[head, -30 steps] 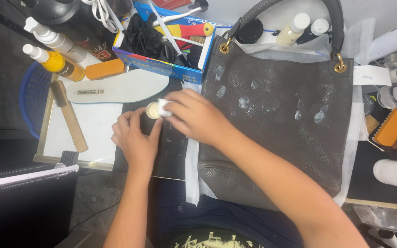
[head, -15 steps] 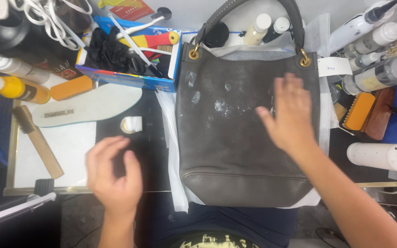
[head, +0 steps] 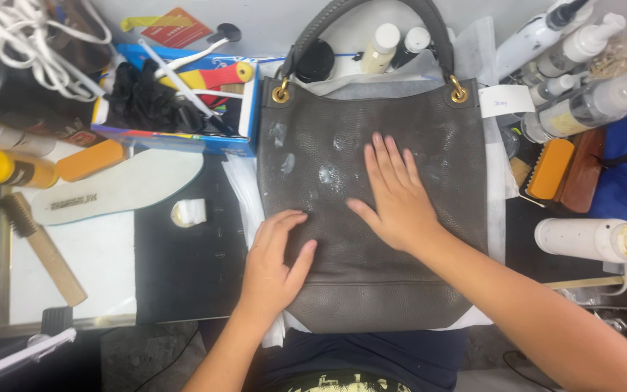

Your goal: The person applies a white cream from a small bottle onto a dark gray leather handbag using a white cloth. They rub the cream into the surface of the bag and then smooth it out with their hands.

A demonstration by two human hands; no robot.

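Observation:
A grey leather handbag (head: 429,123) lies flat on white paper in the middle, its handle pointing away from me. Whitish smears (head: 328,174) dot its upper left face. My right hand (head: 397,196) rests palm down on the bag's centre, fingers spread toward the smears. My left hand (head: 273,258) presses flat on the bag's lower left edge, fingers apart. Neither hand holds anything. A small white jar (head: 189,213) sits on the black mat to the left of the bag.
A white insole (head: 121,187), a wooden brush (head: 41,247), a yellow bottle (head: 5,167) and a blue box of tools (head: 175,101) lie at left. Spray bottles (head: 582,101), an orange brush (head: 551,168) and a white bottle (head: 593,239) crowd the right.
Both hands left the small white jar, which now stands on the mat. The right hand moved onto the bag's centre, and the left hand followed onto its lower left edge.

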